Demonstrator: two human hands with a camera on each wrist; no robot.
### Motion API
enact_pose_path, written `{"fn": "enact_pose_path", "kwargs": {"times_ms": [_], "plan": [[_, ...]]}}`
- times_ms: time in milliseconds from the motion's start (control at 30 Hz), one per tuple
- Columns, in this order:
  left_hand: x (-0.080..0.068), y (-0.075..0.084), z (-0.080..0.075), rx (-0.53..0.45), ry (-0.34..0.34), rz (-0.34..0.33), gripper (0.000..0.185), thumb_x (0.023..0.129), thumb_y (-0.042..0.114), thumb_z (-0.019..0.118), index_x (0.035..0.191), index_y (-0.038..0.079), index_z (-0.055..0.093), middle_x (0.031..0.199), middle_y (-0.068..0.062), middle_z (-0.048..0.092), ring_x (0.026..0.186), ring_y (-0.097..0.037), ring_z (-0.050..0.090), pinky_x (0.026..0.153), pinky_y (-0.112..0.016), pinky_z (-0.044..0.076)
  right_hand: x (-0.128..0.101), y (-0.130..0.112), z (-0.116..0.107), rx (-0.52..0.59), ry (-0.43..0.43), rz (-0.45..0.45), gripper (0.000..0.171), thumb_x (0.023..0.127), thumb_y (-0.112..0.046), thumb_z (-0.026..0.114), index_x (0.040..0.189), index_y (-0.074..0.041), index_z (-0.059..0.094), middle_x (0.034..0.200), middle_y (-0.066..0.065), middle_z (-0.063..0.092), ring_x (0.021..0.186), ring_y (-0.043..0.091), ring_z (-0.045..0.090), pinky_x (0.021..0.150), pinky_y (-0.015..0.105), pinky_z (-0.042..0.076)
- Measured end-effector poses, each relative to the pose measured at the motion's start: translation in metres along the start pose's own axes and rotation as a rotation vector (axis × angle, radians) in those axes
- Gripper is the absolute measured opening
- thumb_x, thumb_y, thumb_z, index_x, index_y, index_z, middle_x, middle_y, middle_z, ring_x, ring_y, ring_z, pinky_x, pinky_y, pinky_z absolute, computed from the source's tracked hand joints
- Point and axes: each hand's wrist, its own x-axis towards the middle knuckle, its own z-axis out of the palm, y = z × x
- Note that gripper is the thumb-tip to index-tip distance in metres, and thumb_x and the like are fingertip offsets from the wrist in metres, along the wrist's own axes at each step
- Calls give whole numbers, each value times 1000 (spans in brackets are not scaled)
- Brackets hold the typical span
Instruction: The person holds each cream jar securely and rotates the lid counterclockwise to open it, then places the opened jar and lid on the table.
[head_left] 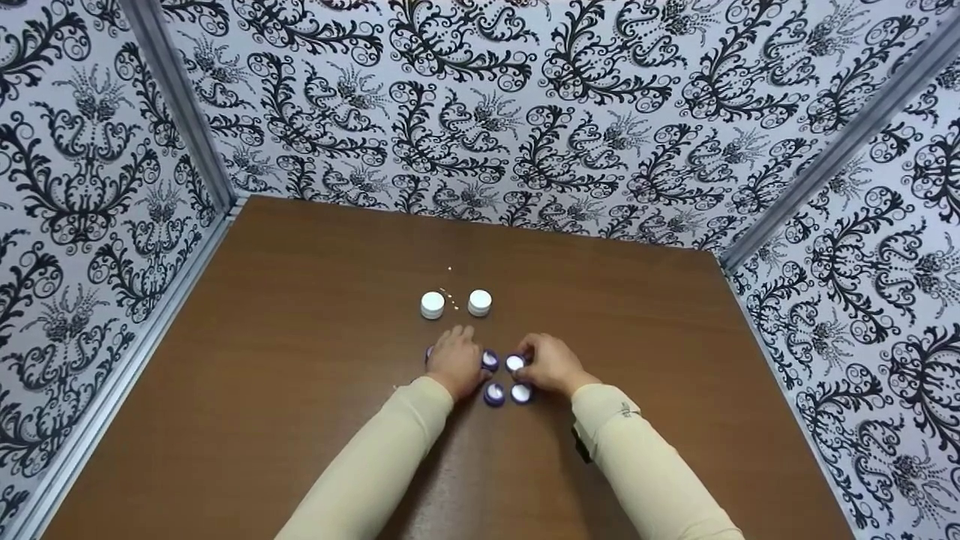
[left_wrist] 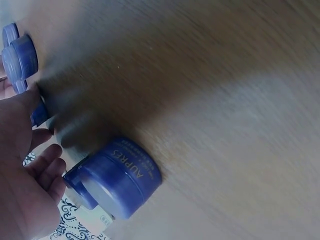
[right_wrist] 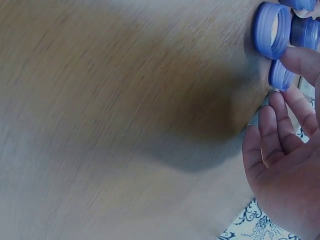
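Two hands over a cluster of small purple jars

Four purple jars show between the hands from the head view; a sliver of purple at the left hand's outer edge looks like a fifth.

Left hand (head_left: 455, 361): laid palm-down on the table (head_left: 300, 360), fingers straight and slightly apart, pointing away from the body. Left wrist view shows a blue-purple jar (left_wrist: 122, 177) lettered "AUPRES" lying just off the fingertips, not gripped, its mouth hidden. Likely the hand is only corralling the group.

Right hand (head_left: 551, 364): fingers curled toward the left, tips at a jar with a white inside (head_left: 514, 363). Whether they pinch it or merely touch it I cannot tell; the right wrist view shows loosely curved fingers (right_wrist: 280, 130) with an open-mouthed jar (right_wrist: 272, 31) just beyond the tips.

Containers: jars nearest the wrists (head_left: 494, 393) (head_left: 521, 392) stand mouth up, pale white within; cream or bare liner, cannot tell. One more (head_left: 490, 360) sits touching the left hand's thumb side.

Beyond both sets of fingertips, well apart from the cluster, two white round lids or tubs (head_left: 433, 304) (head_left: 480, 302) stand side by side, a few pale specks (head_left: 452, 298) between them. Patterned walls (head_left: 525, 112) close in three sides.
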Motion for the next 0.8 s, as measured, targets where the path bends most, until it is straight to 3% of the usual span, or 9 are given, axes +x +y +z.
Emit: {"fn": "enact_pose_path", "kwargs": {"times_ms": [400, 800], "plan": [[2, -1, 3, 40, -47, 4, 47, 85, 51, 72, 105, 8, 75, 116, -9, 56, 119, -28, 51, 104, -40, 38, 0, 3, 1, -16, 28, -64, 29, 73, -11, 85, 97, -5, 70, 91, 4, 65, 85, 21, 59, 80, 41, 49], [4, -3, -3, 39, -95, -4, 47, 86, 47, 72, 110, 7, 73, 122, -10, 56, 123, -30, 49, 108, -42, 35, 1, 2, 1, -13, 6, -25, 29, 73, -12, 86, 96, -7, 69, 91, 4, 64, 85, 20, 59, 81, 41, 49]]}}
